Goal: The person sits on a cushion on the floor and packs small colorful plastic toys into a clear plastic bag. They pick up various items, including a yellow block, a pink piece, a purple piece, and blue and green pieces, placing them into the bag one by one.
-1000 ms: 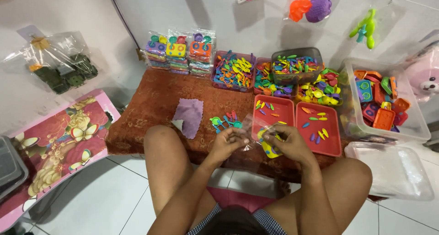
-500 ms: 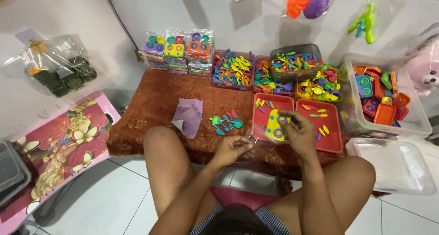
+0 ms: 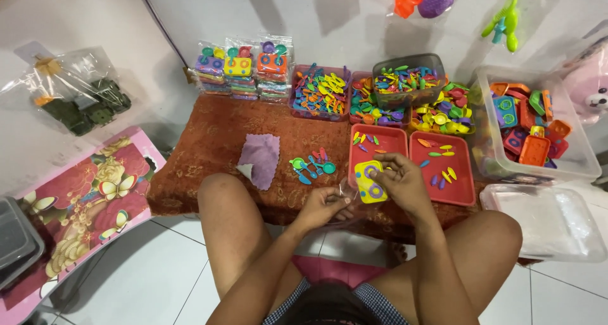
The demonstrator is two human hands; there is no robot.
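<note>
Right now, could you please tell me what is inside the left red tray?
The left red tray holds a few small coloured pieces at its far end. The yellow toy in the right hand covers its near part.

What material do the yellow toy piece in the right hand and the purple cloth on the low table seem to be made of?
The yellow square toy piece with purple rings, held by the right hand, looks like moulded plastic: smooth, evenly coloured, slightly glossy. The purple cloth appears to be soft fabric, possibly microfibre: matte, limp, one corner folded over.
</note>
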